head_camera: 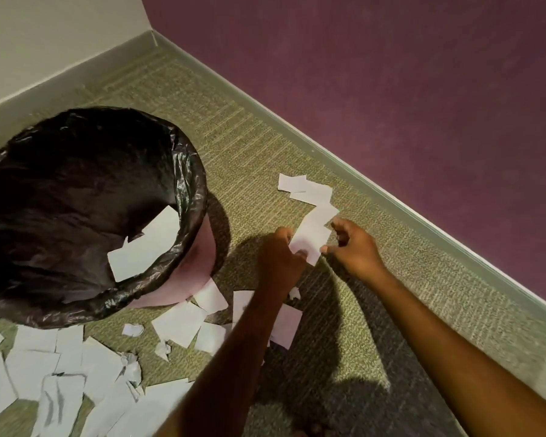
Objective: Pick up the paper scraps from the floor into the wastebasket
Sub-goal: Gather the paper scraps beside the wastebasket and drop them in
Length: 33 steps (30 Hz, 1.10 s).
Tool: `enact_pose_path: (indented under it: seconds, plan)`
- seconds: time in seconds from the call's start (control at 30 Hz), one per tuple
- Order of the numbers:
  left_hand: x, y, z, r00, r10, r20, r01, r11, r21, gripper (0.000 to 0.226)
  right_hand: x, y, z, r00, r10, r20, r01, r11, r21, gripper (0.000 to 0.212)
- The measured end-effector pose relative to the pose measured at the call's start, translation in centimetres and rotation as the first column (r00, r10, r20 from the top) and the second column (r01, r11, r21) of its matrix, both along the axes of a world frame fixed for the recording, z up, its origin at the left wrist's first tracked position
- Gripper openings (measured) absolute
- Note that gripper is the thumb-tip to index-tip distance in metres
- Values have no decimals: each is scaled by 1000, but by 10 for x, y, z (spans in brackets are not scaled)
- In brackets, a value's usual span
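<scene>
Both bare hands meet over the green-beige woven carpet floor (pixel 265 146). The left hand (pixel 281 257) has its grip pinched on the near end of a white rectangular paper scrap (pixel 311 238), thumb on top. The right hand (pixel 353 247) sits just on the other side of that scrap, its grip curled and partly spread, thumb tip touching the scrap's edge and the fingers bent above it; whether they press the paper I cannot tell.

Just beyond the grips, two more white paper scraps (pixel 303 189) lie flat on the carpet, overlapping, the nearer one touching the far end of the held scrap. Beyond those runs the pale baseboard (pixel 391 197) under a purple textured wall (pixel 391 74).

To the left of the grips stands the round pink wastebasket lined with a crinkled black plastic bag (pixel 183 171), its mouth open, with a large white paper sheet (pixel 148 244) lying inside against the liner. Nearer the person than the grips, and under the left forearm, many white torn scraps (pixel 180 323) litter the carpet at the foot of the wastebasket, some flat, a few crumpled, with a dense overlapping heap (pixel 60 367) further left.
</scene>
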<state>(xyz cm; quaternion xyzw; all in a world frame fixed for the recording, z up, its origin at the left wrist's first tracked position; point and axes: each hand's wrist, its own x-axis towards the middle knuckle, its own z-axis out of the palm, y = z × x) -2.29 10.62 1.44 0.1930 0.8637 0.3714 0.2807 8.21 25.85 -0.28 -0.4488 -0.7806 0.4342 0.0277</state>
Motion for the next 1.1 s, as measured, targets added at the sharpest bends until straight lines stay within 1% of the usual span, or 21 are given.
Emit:
enact_pose_path:
  seconds: [0.07,0.1,0.17,0.23,0.33,0.4,0.43,0.5,0.57,0.63,0.73,0.77,0.8,0.87,0.97,1.1]
  plan:
    - [-1,10,-11,999,-34,-19,33,999,-25,53,1,-3,-8,999,37,-3,-37,998,52,66]
    - [-2,15,-16,997,-55,-53,53,998,-37,60,1,-6,-10,999,51,0,-51,996,79,69]
    - [-3,23,-23,983,-111,-144,98,991,-91,71,-2,-10,-14,997,66,28,-70,989,133,69]
    - [-3,28,-27,965,-159,-207,131,981,-146,77,-4,-13,-12,998,65,13,-66,989,129,67]
    - [-7,29,-33,948,-192,-253,147,971,-189,69,-5,-17,-10,991,99,-88,-91,992,90,55]
    - [-10,27,-38,953,-187,-238,148,974,-171,61,-5,-19,-8,986,117,-117,-108,991,82,45]
    - [-12,27,-41,959,-179,-220,144,976,-165,57,-6,-18,-6,986,128,-109,-116,987,111,40]
    - [-15,24,-44,968,-167,-187,139,978,-153,47,-9,-13,-4,984,169,-47,-154,960,232,40]
    - [-19,21,-47,978,-132,-160,112,986,-125,35,-17,-5,-2,974,216,70,-227,910,348,42]
    - [-22,18,-45,982,-103,-156,85,989,-121,29,-29,5,1,969,200,147,-243,888,391,39]
    - [-30,17,-40,977,-69,-202,49,994,-98,25,-46,14,0,933,209,291,-318,858,404,63]
    - [-34,18,-36,973,-57,-223,35,994,-101,25,-49,17,-2,912,225,342,-366,824,433,67]
    - [-37,20,-33,971,-39,-237,16,995,-99,25,-50,19,-4,892,242,381,-413,777,474,67]
    - [-44,25,-28,969,-4,-248,-12,998,-59,23,-51,24,-7,865,271,423,-481,691,540,57]
    - [-54,38,-20,949,-6,-315,6,1000,0,16,-51,29,-5,836,319,447,-542,607,581,41]
    - [-67,60,-25,880,-45,-473,79,995,53,22,-50,32,-1,822,367,436,-569,571,591,28]
